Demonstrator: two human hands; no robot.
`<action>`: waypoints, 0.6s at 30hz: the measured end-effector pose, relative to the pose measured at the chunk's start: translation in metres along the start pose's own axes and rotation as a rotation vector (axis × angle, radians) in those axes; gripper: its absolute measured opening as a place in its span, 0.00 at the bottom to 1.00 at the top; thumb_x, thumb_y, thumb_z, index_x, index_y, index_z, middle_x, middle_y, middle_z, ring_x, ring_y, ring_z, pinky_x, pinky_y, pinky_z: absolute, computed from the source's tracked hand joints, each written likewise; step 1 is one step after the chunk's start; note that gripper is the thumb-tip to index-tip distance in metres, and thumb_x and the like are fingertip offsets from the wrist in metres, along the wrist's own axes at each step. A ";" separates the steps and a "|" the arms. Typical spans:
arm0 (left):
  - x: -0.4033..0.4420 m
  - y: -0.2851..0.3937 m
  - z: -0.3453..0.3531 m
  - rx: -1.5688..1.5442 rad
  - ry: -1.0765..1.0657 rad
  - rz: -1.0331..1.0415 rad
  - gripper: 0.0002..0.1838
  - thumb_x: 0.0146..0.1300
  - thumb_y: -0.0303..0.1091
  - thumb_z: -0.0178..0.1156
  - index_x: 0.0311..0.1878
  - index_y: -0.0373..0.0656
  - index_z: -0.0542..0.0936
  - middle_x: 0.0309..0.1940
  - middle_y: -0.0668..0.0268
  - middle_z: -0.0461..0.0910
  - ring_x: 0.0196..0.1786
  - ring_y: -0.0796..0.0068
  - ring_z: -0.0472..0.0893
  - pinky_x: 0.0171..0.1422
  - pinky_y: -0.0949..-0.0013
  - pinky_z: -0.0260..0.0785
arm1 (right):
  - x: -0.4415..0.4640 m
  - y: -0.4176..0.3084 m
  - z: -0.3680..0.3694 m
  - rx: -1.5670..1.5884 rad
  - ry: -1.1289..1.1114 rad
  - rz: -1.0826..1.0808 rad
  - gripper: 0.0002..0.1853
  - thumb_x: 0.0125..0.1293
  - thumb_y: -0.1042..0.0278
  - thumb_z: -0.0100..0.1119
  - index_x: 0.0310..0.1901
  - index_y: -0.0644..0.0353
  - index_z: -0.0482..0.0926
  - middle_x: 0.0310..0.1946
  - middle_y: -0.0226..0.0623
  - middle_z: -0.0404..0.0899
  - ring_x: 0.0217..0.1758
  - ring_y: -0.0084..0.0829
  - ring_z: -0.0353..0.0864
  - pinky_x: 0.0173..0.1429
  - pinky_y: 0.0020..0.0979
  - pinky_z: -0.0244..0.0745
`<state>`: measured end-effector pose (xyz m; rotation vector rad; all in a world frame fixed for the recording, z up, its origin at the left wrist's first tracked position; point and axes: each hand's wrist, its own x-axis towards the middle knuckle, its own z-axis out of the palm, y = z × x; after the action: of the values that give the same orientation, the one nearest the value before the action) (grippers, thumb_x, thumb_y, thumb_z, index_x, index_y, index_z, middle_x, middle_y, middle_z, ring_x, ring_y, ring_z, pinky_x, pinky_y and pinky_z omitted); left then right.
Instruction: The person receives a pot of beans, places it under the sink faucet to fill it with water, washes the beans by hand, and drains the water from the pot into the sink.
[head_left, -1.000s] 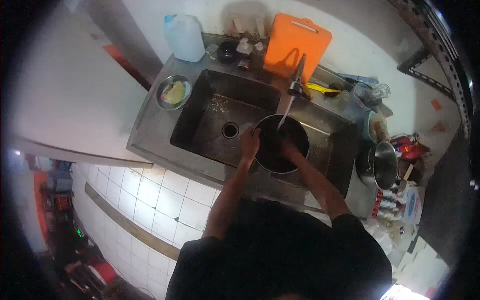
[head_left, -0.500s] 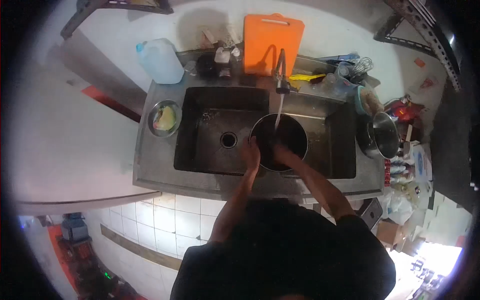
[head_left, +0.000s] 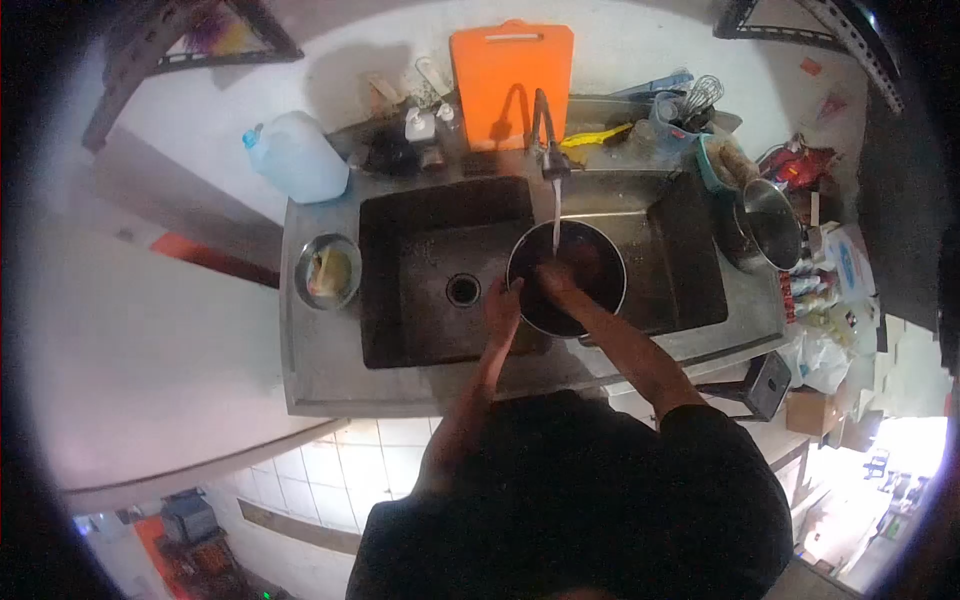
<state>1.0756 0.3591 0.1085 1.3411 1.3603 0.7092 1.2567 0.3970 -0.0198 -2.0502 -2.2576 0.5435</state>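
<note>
Pot (head_left: 606,306) sits near the sink's (head_left: 420,320) front edge, under running water (head_left: 557,212). Left hand (head_left: 503,308) is partly closed on its rim; right hand (head_left: 557,280) is inside, grip indistinct.

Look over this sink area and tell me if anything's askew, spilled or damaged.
Nothing clearly stands out. Water from the tap lands inside the dark pan, not on the counter. The metal pot at far right seems to lean, but the lens skews that edge, so I cannot tell whether it is tipped.
</note>
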 end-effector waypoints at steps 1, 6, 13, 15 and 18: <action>0.007 -0.006 -0.001 0.069 -0.037 0.052 0.19 0.69 0.41 0.54 0.53 0.35 0.76 0.43 0.50 0.79 0.49 0.57 0.78 0.55 0.58 0.67 | 0.001 -0.003 -0.016 0.003 0.015 0.007 0.16 0.60 0.62 0.58 0.48 0.58 0.79 0.42 0.50 0.80 0.46 0.50 0.81 0.49 0.45 0.78; 0.002 0.000 0.003 0.400 0.298 0.705 0.20 0.68 0.39 0.55 0.56 0.35 0.73 0.54 0.51 0.74 0.58 0.52 0.74 0.60 0.53 0.68 | -0.054 0.000 -0.106 0.093 0.113 0.051 0.24 0.53 0.54 0.63 0.49 0.59 0.79 0.43 0.52 0.80 0.49 0.52 0.80 0.54 0.47 0.76; 0.052 0.014 0.069 0.870 -0.341 0.298 0.26 0.57 0.39 0.64 0.57 0.38 0.73 0.57 0.48 0.70 0.62 0.47 0.70 0.62 0.52 0.69 | -0.055 0.017 -0.060 -0.166 0.238 -0.094 0.30 0.52 0.52 0.64 0.56 0.59 0.75 0.58 0.52 0.72 0.64 0.51 0.69 0.68 0.48 0.62; 0.083 -0.035 0.090 0.848 -0.404 0.342 0.26 0.56 0.39 0.65 0.56 0.38 0.73 0.57 0.48 0.69 0.61 0.46 0.71 0.61 0.51 0.70 | -0.042 0.035 -0.029 -0.166 0.138 -0.011 0.38 0.57 0.51 0.62 0.67 0.57 0.63 0.65 0.54 0.65 0.70 0.53 0.61 0.72 0.46 0.60; 0.076 -0.024 0.080 0.720 -0.308 0.441 0.22 0.58 0.40 0.61 0.53 0.38 0.76 0.55 0.49 0.72 0.57 0.48 0.74 0.58 0.52 0.72 | -0.056 0.054 -0.053 0.253 0.075 -0.050 0.36 0.58 0.56 0.60 0.67 0.60 0.63 0.66 0.54 0.64 0.70 0.54 0.61 0.72 0.47 0.59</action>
<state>1.1554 0.4062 0.0449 2.2645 1.1092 0.2583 1.3293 0.3576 0.0255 -1.8565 -2.0712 0.6957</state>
